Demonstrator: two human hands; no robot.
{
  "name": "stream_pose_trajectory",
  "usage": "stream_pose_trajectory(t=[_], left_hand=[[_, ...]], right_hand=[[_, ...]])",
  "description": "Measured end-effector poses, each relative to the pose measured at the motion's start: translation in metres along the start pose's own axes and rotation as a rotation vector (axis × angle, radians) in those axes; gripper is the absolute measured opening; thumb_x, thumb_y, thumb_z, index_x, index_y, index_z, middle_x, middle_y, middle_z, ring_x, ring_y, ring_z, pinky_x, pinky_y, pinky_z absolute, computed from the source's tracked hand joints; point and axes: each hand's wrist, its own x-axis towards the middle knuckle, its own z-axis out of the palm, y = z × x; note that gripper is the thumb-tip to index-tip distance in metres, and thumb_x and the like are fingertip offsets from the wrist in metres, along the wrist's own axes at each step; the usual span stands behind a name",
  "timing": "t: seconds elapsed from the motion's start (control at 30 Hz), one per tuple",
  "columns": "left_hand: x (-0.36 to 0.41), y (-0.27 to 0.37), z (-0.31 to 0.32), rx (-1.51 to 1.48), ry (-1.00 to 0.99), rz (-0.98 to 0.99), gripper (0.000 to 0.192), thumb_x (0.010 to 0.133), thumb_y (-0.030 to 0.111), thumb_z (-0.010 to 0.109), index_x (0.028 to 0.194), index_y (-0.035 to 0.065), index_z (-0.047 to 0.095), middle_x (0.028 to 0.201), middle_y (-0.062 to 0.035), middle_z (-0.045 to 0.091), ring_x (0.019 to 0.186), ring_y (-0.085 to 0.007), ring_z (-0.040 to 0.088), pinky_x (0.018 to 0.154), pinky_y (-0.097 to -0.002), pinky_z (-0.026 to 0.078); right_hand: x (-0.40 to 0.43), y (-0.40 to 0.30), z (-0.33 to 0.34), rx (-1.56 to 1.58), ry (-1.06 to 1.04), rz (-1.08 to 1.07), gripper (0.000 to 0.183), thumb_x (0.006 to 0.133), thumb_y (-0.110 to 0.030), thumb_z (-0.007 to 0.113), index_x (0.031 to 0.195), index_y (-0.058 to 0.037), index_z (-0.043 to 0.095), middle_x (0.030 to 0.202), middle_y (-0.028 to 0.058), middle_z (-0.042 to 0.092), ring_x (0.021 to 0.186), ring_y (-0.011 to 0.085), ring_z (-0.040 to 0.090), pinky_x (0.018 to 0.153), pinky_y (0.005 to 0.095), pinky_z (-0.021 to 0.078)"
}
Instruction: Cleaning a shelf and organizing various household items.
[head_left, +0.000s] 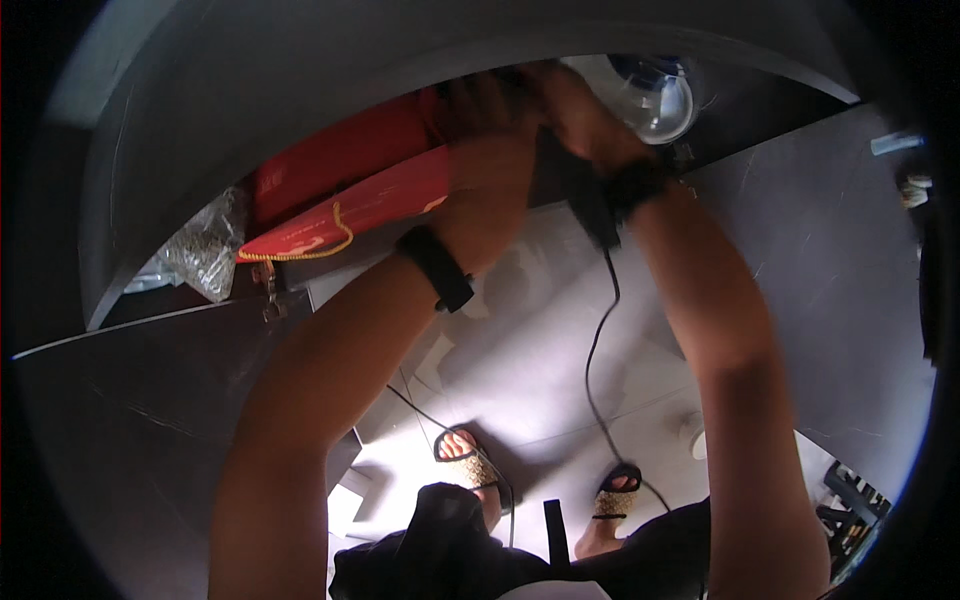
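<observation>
Both of my hands reach into an open dark cabinet below a grey top. My left hand (480, 105) is in shadow and blurred beside a red gift bag (360, 206) with a yellow cord handle. My right hand (574, 112) is close to it, near a clear rounded container (660, 109). Whether either hand holds something cannot be told. A dark object (581, 187) with a black cable hangs by my right wrist. Behind the bag lies another red item (337, 157), and left of it a clear plastic bag (206, 247) with contents.
Cabinet doors stand open at left (150, 397) and right (817, 247), with a metal hinge (271, 292) at the left one. The grey top (450, 45) curves over the opening. Black cables (592, 375) run down to the tiled floor (540, 390) near my sandalled feet.
</observation>
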Motion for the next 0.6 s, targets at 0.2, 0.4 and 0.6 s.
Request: stream_pose_trajectory(t=[0.2,0.4,0.6], left_hand=[[-0.006,0.010,0.006,-0.286,0.164,0.124,0.069,0.083,0.002,0.069,0.146,0.0154,0.043,0.154,-0.0314,0.023,0.142,-0.0509,0.026,0.115,-0.0580,0.032],[-0.051,0.011,-0.040,-0.568,-0.004,0.116,0.061,0.084,-0.008,0.058,0.141,0.0105,0.049,0.154,-0.0308,0.023,0.144,-0.0482,0.026,0.114,-0.0532,0.035],[-0.190,-0.021,-0.060,-0.955,-0.325,0.055,0.032,0.086,-0.006,0.057,0.113,0.0069,0.065,0.136,-0.0162,0.056,0.130,-0.0328,0.052,0.103,-0.0437,0.049]], right_hand=[[-0.063,0.054,0.011,0.363,0.143,0.119,0.057,0.105,-0.042,0.041,0.154,-0.0145,0.032,0.152,0.0080,0.041,0.134,0.0216,0.041,0.110,0.0393,0.0360],[-0.050,0.080,0.015,0.365,0.102,0.034,0.073,0.098,-0.057,0.046,0.152,-0.0093,0.034,0.153,0.0122,0.038,0.135,0.0311,0.040,0.110,0.0412,0.0342],[-0.025,0.078,-0.017,-0.620,0.052,-0.140,0.104,0.069,-0.017,0.087,0.152,-0.0045,0.027,0.150,0.0188,0.042,0.139,0.0306,0.040,0.112,0.0388,0.0356]])
